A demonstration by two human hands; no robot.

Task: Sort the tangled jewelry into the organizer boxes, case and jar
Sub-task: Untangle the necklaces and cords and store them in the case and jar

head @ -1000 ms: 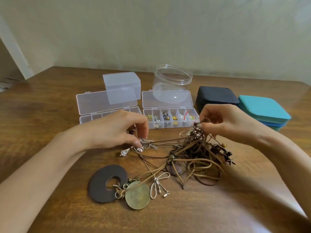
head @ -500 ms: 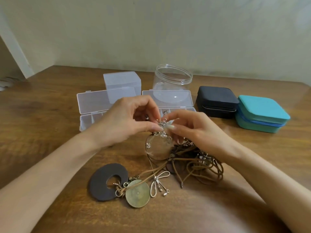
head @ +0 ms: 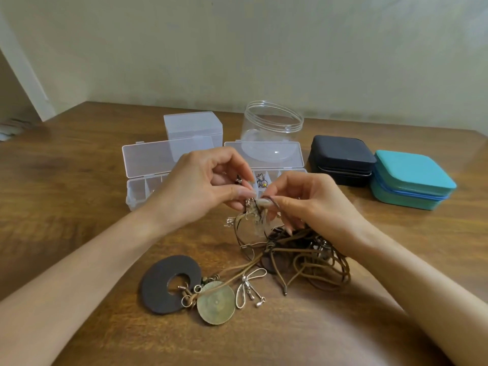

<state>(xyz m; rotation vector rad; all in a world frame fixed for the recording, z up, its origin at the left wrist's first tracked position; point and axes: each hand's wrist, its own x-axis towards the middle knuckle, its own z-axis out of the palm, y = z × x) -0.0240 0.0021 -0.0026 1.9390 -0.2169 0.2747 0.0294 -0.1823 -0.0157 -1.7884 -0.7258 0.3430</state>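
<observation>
Brown cord tangle (head: 311, 257) hangs beneath the left hand (head: 200, 188) and right hand (head: 314, 204), both pinching its upper end.

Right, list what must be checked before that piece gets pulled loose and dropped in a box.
1. Grip: left hand pinches the charm cluster, right hand pinches the dark cord: ok.
2. Piece free of the tangle: not ok, cords run from it down into the pile.
3. Right organizer box lid up: ok.
4. Free compartment in it: cannot tell, the hands hide most of them.
5. Jar without lid: ok.
6. Black case and teal case open: not ok, both closed.
</observation>
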